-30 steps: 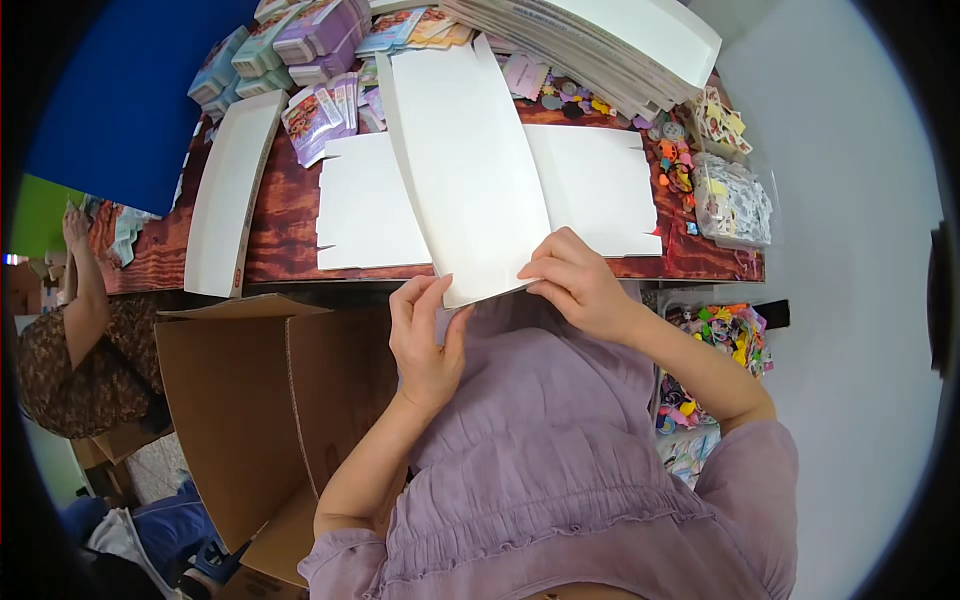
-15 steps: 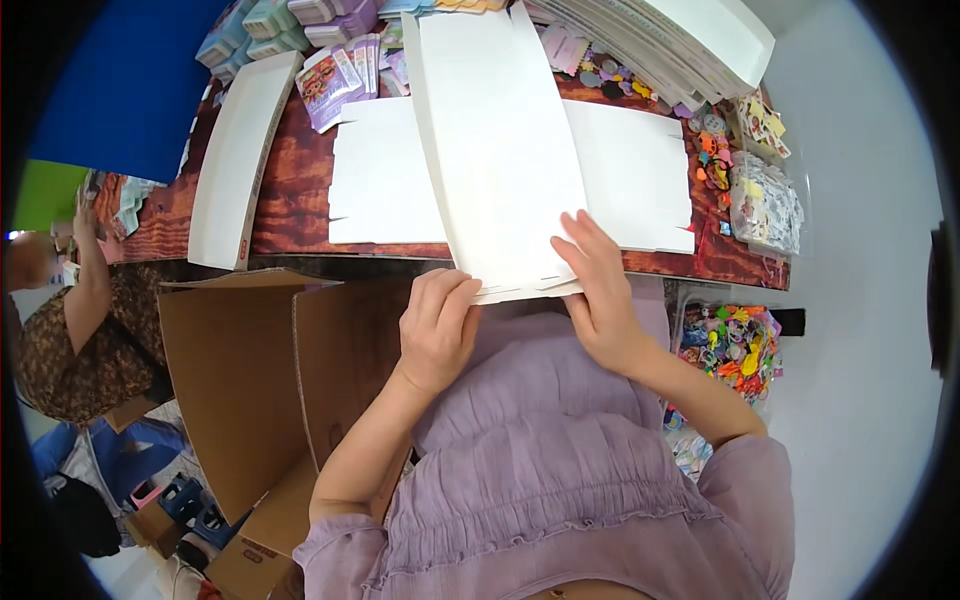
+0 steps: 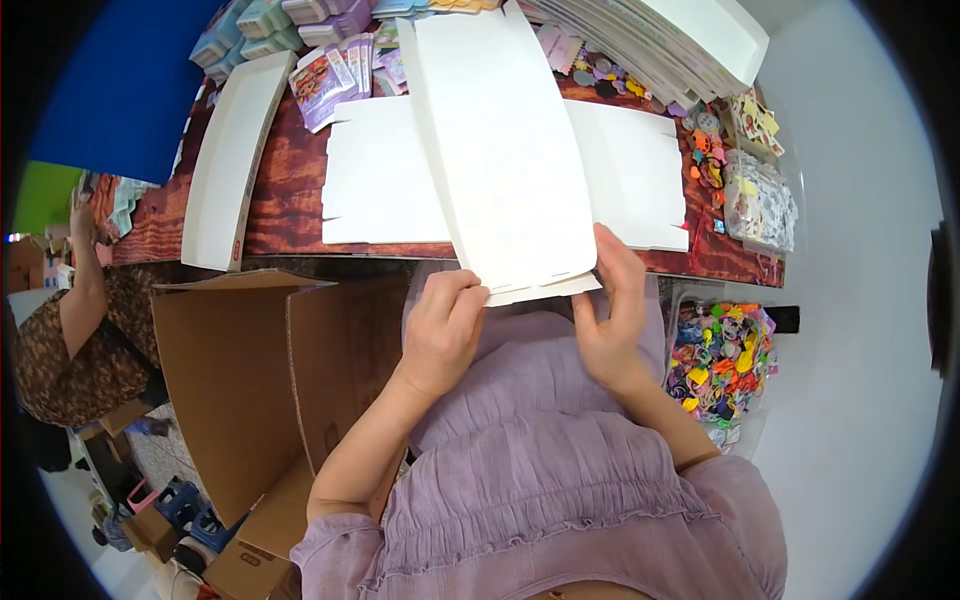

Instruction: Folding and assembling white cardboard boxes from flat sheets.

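A long white cardboard tray [image 3: 505,150], partly folded, points away from me over the table edge. My left hand [image 3: 440,325] pinches its near left corner, thumb and fingers closed on the card. At the near right corner, my right hand [image 3: 612,315] grips the side, its fingers along the outer wall and the thumb near the end flap [image 3: 545,290]. That end flap sticks out toward me between the hands. Beneath the tray lie flat white card blanks [image 3: 635,175] with slits at their ends.
Left on the table stands a folded white tray [image 3: 225,165]; a stack of trays [image 3: 640,50] is at the back right. Small colourful pieces fill a bin [image 3: 722,360] below the right edge. An open cardboard box [image 3: 230,390] stands lower left. Another person [image 3: 85,330] works at far left.
My right hand has moved from over the tray's near end to its right side, closing on the corner. The tray's right wall has bent, and the end flap now slants. My left hand keeps its grip.
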A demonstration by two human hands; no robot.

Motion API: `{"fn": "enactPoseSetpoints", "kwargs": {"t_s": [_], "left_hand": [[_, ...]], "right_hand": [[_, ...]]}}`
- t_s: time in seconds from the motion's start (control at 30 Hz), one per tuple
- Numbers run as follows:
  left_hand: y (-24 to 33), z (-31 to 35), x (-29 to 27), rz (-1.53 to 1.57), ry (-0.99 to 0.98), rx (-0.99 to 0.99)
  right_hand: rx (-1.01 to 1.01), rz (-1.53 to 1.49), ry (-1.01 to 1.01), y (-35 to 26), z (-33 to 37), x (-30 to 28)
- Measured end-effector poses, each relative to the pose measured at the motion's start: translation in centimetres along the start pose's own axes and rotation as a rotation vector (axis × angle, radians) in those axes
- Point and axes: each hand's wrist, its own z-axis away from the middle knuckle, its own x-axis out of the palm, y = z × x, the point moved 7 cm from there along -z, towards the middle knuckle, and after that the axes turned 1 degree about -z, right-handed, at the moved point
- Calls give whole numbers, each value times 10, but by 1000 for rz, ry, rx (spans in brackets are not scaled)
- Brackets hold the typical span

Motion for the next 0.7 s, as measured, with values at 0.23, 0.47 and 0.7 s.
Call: {"fn": "enactPoseSetpoints", "kwargs": {"t_s": [0.23, 0.47, 0.7], "left_hand": [[3, 1, 0, 32, 34, -21], [4, -3, 1, 67, 51, -36], [-6, -5, 7, 10, 100, -134]], "right_hand": [[-79, 152, -72, -10, 12, 8], [-117, 116, -24, -12, 1, 4], [-38, 152, 18, -19, -20, 7]]}}
